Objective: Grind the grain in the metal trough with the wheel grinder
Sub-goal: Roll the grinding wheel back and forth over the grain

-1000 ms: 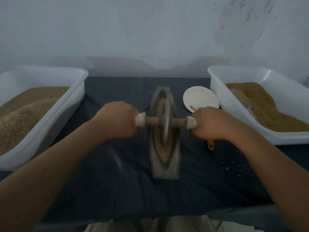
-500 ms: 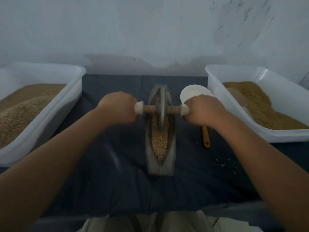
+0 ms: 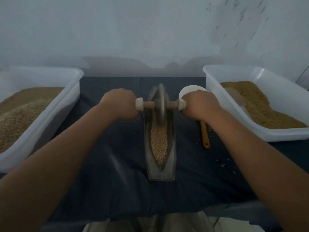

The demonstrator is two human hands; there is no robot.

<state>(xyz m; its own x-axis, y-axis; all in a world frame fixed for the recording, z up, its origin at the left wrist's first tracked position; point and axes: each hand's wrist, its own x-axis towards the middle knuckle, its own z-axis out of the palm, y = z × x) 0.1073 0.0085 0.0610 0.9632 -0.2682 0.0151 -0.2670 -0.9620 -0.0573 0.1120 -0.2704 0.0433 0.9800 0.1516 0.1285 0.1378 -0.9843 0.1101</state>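
Both hands are clamped on the grinder: the left hand (image 3: 119,103) and right hand (image 3: 199,104) each curl round one pale-wrapped end of the wooden axle (image 3: 148,104), level and equally near the wheel (image 3: 161,104). The dull grey metal disc stands upright on its thin edge at the far end of the trough (image 3: 171,158), a boat-shaped metal channel whose long axis runs straight away from the person. Most of the grain (image 3: 158,141), pale and coarse, lies on the near side of the wheel, so the next stroke looks to be a pull toward the body. White plastic bins, left (image 3: 73,91) and right (image 3: 234,138), hold brown grain on a dark cloth (image 3: 117,164); an orange-handled scoop (image 3: 205,134) lies just right of the trough.
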